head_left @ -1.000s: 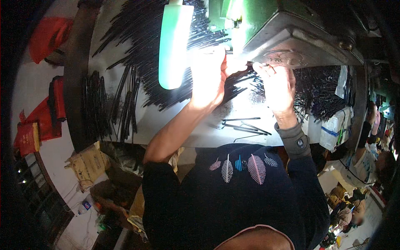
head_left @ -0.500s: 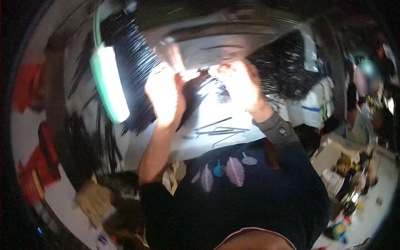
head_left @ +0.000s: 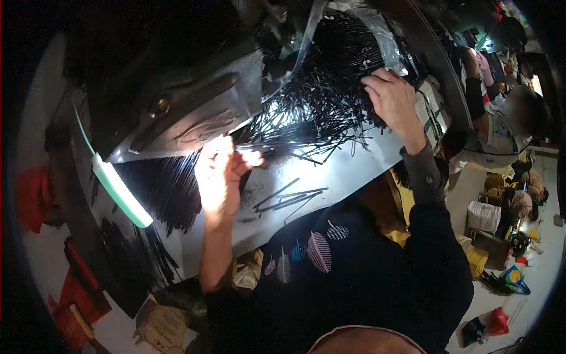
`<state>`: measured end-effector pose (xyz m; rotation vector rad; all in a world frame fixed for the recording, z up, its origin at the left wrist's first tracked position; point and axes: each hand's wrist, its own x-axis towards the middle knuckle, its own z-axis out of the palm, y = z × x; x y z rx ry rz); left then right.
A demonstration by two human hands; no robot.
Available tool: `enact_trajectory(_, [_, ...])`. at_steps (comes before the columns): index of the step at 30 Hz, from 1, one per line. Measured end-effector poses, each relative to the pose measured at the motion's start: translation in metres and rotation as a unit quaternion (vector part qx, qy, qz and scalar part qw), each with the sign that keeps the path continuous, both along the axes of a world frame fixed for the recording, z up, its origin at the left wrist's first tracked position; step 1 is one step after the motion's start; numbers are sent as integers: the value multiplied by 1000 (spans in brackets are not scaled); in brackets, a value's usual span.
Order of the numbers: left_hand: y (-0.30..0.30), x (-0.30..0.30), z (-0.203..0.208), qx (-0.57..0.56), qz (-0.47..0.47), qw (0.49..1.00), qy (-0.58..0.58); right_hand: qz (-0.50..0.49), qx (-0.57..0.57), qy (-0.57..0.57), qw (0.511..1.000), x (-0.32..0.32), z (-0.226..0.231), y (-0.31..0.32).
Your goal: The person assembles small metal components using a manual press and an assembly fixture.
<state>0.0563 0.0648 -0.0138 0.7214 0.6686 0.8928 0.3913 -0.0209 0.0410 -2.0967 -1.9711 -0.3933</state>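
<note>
My left hand is raised beside the lower edge of a dark machine housing, brightly lit. Its thumb and fingers are closed on a thin black strip that points to the right; the gripped end is washed out by glare. My right hand reaches over a tangled heap of thin black strips. Its fingers are bent but apart at the heap's right edge, and I see nothing held in them. Several loose black strips lie on the pale worktop near my body.
A lit lamp with a green casing hangs at the left, by more black strips in a neat row. Clear plastic edges the heap. A co-worker is at the far right. A brown bag stands below left.
My hands were close together under the machine edge; now my right hand has moved away to the right, onto the heap. The view has turned, showing more of the heap.
</note>
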Motion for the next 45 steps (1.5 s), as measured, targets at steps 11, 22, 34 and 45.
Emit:
enact_trajectory(11, [-10, -19, 15, -117, 7, 988, -100, 179, 103, 51, 977, -47, -3, 31])
enact_trajectory(22, [-4, -3, 3, -106, 43, 991, -74, 195, -28, 430, 881, -171, -36, 64])
enact_trajectory(34, [-4, 4, 7, 38, 48, 996, 57, 110, -41, 566, 816, -181, -40, 57])
enact_trajectory(45, [-2, 7, 10, 73, 62, 988, 125, 119, -57, 669, 732, -185, -38, 61])
